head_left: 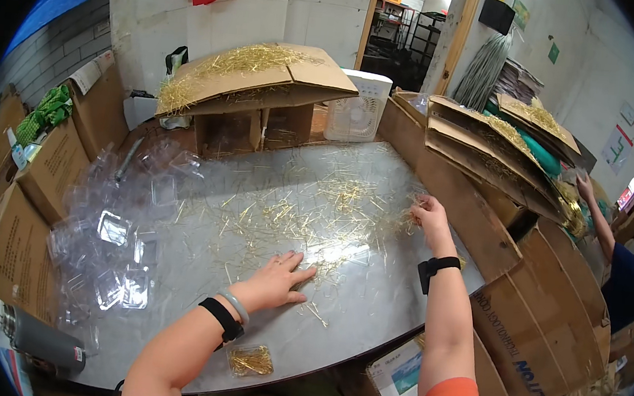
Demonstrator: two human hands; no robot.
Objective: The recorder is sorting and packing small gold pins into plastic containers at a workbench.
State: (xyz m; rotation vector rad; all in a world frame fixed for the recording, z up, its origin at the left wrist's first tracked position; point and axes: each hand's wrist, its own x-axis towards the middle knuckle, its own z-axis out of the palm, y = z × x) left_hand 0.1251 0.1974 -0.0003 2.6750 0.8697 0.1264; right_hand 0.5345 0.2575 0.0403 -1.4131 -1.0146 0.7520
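My left hand (272, 281) lies on the grey tabletop (196, 339) with its fingers spread, beside loose thin gold-coloured pins (277, 217). At the table's right side my right hand (431, 220) is closed, its fingertips pinched on a small bunch of gold pins (412, 213). The pins are strewn over the middle of the table, thickest toward the back right. Close to the front edge stands a small clear plastic box (231, 356) with gold pins in it. Many clear plastic boxes (114, 228) are heaped on the left.
A dark grey bottle (44, 338) lies at the front left. Cardboard cartons (45, 164) line the left side. Behind the table are a pin-covered cardboard sheet (310, 71) and a white fan (356, 110). Stacked cardboard (482, 149) and a co-worker's arm (596, 217) are to the right.
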